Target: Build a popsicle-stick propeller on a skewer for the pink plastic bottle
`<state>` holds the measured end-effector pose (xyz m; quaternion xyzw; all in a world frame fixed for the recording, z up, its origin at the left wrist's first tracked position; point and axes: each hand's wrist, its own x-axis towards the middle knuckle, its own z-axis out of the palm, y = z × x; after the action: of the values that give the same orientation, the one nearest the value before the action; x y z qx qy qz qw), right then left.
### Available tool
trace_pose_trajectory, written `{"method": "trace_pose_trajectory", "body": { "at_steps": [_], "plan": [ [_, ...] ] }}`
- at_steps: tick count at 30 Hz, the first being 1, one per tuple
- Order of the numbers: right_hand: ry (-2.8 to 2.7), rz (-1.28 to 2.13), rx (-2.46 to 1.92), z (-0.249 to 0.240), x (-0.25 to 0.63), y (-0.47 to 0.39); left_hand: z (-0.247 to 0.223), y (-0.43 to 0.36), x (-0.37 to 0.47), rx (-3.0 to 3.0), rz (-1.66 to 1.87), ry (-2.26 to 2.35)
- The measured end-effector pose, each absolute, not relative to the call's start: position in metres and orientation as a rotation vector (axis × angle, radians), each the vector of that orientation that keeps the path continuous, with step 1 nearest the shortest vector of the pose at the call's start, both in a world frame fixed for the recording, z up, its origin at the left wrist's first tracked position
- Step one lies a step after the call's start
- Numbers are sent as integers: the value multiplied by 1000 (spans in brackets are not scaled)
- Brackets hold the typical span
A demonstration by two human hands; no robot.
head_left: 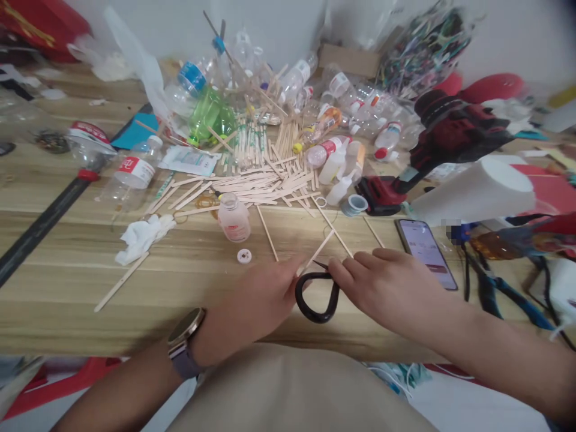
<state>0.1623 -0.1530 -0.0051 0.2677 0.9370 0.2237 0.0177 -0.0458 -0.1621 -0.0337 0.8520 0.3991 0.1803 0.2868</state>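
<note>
My left hand (265,288), with a watch on its wrist, is closed on a flat wooden stick (320,247) that slants up to the right. My right hand (373,279) is closed round black-handled scissors (317,318); a looped handle hangs below the fingers and a dark pointed tip shows toward the stick. The two hands are close together near the table's front edge. Just beyond them, thin sticks (333,227) lie on the wood. An open pinkish bottle (234,219) stands to the left, with a white cap (244,256) in front of it.
A large pile of wooden sticks (270,183) covers the table's middle (198,324). Plastic bottles crowd the back. A phone (427,252), a red-black power tool (450,132), a white roll (477,192) and pliers (508,294) are at right. Crumpled tissue (143,235) and a dark pipe (45,228) lie left.
</note>
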Motion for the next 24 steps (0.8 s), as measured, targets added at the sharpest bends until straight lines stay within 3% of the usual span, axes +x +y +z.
{"method": "trace_pose_trajectory", "body": {
  "at_steps": [5, 10, 13, 15, 19, 24],
  "plan": [
    [2979, 585, 878, -11, 164, -154, -36, -170, -34, 2141, 506, 1186],
    [2948, -555, 1361, -22, 159, -145, -52, -173, -35, 2560, 406, 1395],
    [2796, -1106, 1406, -25, 155, -140, -50, -169, -38, 2671, 374, 1359],
    [2849, -1110, 1428, -26, 155, -138, -45, -165, -39, 2625, 330, 1350],
    [3076, -661, 1417, -29, 161, -136, -34, -163, -41, 2439, 298, 1337],
    [3054, -869, 1449, -33, 153, -137, -35, -162, -38, 2516, 350, 1406]
  ]
}}
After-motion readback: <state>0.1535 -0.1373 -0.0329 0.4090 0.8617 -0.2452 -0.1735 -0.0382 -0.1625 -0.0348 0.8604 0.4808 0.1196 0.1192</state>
